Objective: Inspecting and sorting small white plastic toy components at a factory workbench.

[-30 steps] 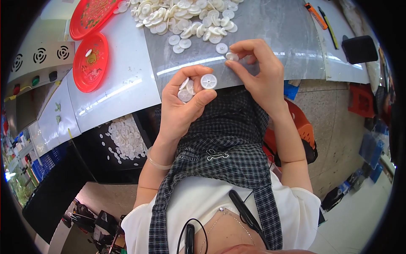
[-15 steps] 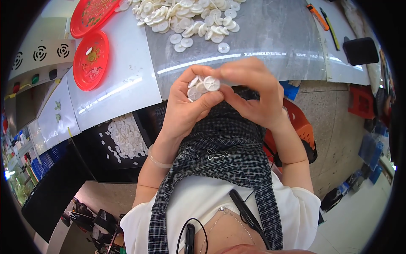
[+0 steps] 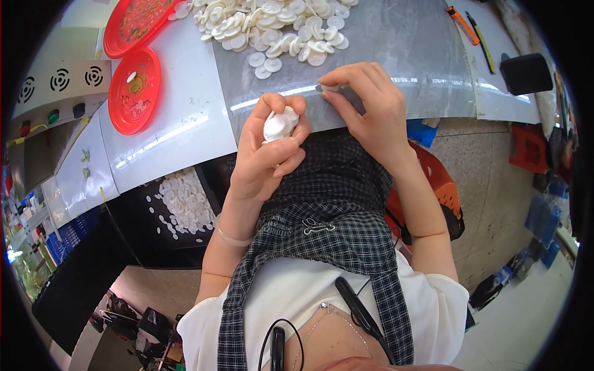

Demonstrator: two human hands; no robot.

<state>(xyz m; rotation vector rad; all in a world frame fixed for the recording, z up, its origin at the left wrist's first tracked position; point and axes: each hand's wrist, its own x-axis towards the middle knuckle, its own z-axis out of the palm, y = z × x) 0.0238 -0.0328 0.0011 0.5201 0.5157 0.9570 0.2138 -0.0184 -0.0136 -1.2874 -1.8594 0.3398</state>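
Several small white plastic gears [image 3: 281,125] are bunched in my left hand [image 3: 266,142], its fingers curled round them above the table's near edge. To the right, my right hand [image 3: 374,108] pinches a single white gear [image 3: 330,88] between thumb and forefinger, just over the grey tabletop; its lower side is partly hidden by the fingertips. Beyond both hands spreads a heap of like white gears [image 3: 272,25], with a few loose ones [image 3: 265,64] at its near edge.
Two red plates [image 3: 133,93] stand at the left, the nearer with a white piece in it. A black tray [image 3: 139,229] below the table holds many white discs. An orange cutter [image 3: 463,25], a yellow-black pen-like tool [image 3: 481,42] and a black flat object [image 3: 526,74] lie at the right.
My hands have moved apart. The left closed further round its gears and turned; the right reached forward and took hold of the lone gear lying in front of the heap.
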